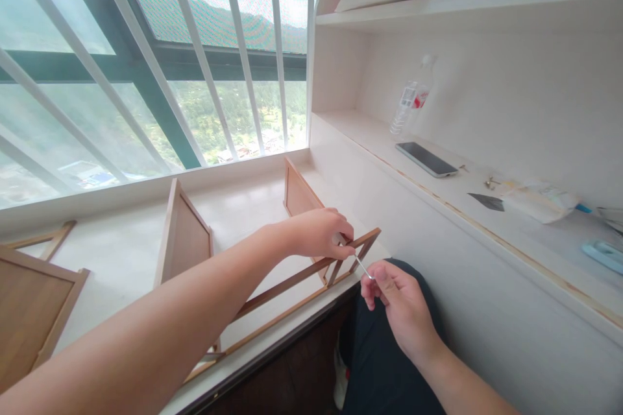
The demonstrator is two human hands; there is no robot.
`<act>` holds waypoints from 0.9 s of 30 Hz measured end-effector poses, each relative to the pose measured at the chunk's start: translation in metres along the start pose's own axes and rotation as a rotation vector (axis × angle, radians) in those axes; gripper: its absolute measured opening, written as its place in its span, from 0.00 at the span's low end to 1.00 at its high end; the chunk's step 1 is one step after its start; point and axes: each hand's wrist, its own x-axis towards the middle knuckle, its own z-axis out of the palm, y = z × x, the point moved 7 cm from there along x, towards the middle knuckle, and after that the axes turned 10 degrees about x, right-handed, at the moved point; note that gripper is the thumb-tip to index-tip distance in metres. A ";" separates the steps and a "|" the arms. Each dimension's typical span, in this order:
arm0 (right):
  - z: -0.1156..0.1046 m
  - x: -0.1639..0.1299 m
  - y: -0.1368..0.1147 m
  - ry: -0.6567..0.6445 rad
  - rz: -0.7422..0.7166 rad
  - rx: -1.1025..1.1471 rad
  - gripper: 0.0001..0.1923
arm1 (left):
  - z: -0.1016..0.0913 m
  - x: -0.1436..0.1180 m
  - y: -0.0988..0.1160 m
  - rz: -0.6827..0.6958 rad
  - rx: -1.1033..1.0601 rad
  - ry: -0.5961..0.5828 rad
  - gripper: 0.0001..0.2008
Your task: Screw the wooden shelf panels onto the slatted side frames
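L hand (321, 233) pinches wooden frame (292, 285) corner; R hand (399, 301) pinches thin metal tool (363, 266). I judge risk: tool slips, frame tips off ledge (121, 253).

Bright daylight from window (146, 45) (hazy glare), soft shadows, wide-angle bending at edges.

The head camera is looking forward and down, close over the sill (146, 253), facing the window (146, 65).
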 end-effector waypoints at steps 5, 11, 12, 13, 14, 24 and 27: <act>0.005 -0.006 0.017 0.027 0.198 0.327 0.22 | -0.001 -0.001 0.001 -0.009 0.005 -0.015 0.10; 0.018 -0.013 0.031 -0.039 0.331 0.551 0.18 | -0.001 -0.001 0.000 -0.003 -0.011 0.002 0.09; 0.019 -0.013 0.031 -0.041 0.326 0.561 0.18 | -0.001 -0.001 0.000 0.000 -0.013 0.005 0.09; 0.019 -0.013 0.031 -0.040 0.314 0.560 0.18 | 0.000 0.000 0.000 0.004 -0.013 0.007 0.09; 0.019 -0.012 0.031 -0.037 0.298 0.550 0.18 | 0.000 0.000 -0.001 0.007 -0.012 0.009 0.09; 0.005 -0.003 0.020 -0.030 0.098 0.325 0.15 | 0.000 0.000 0.000 -0.001 -0.012 -0.022 0.10; 0.003 0.000 0.014 -0.106 0.027 0.216 0.11 | -0.001 0.000 0.000 -0.015 -0.012 -0.041 0.11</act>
